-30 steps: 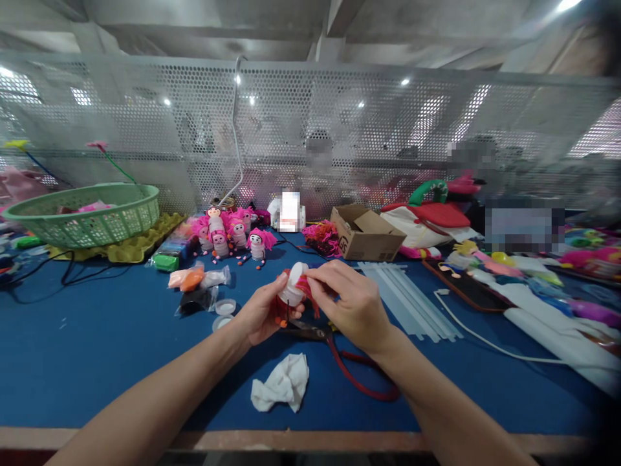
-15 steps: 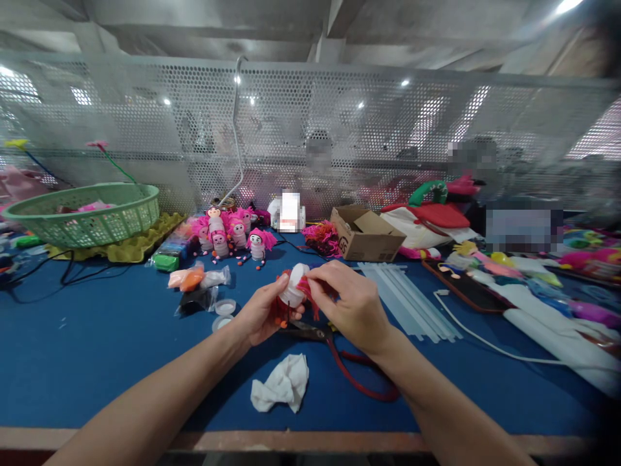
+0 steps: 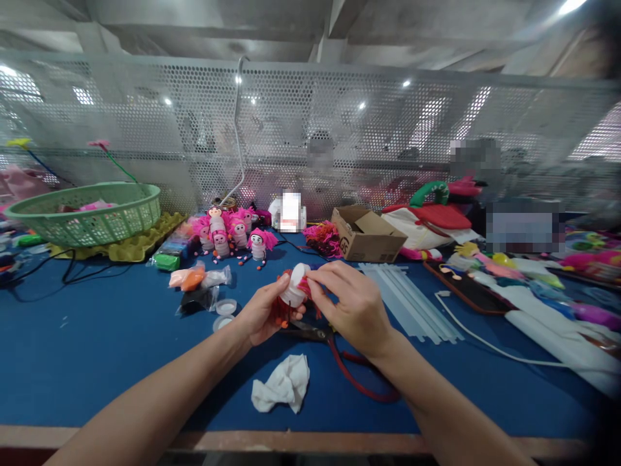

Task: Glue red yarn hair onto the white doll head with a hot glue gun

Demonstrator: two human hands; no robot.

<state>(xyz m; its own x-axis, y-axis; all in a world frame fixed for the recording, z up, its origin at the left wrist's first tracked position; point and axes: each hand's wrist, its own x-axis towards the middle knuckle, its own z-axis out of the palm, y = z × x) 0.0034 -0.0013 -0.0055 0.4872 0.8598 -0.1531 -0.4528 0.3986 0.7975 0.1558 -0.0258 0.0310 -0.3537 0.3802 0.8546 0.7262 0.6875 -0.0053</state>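
Closely, the right hand (image 3: 352,307) is pinching pink strands (image 3: 304,285) beside a white doll (image 3: 292,296)

Here, the tips of the right thumb and forefinger are pressing together on the strands, right at the doll's pale round end. The left hand (image 3: 264,314) is wrapping around the doll from the other side, its thumb lying along the body and its fingers reaching underneath. The doll is tilting between the two hands, just above the blue table (image 3: 97,362), and small orange balls (image 3: 284,323) are hanging at its lower end.

Directly below, scissors (image 3: 317,333) are lying on the table, their red handles running toward the right forearm. Nearer the person, a crumpled tissue (image 3: 284,385) is resting between the forearms. Beside the left wrist, two lids (image 3: 226,307) are lying near small bags (image 3: 194,278) of orange, white and black stuff.

Beyond the hands, pink-haired dolls (image 3: 220,241) are crowding together, and a heap of yarn (image 3: 323,239) is sitting next to a cardboard box (image 3: 371,244). Pale strips (image 3: 412,301) are lying side by side to the right, with a white cable (image 3: 499,351) curving past them. Far left, a green basket (image 3: 116,220) is sitting on a yellow egg tray (image 3: 123,249). Behind everything, a panel full of holes (image 3: 286,116) is standing upright.
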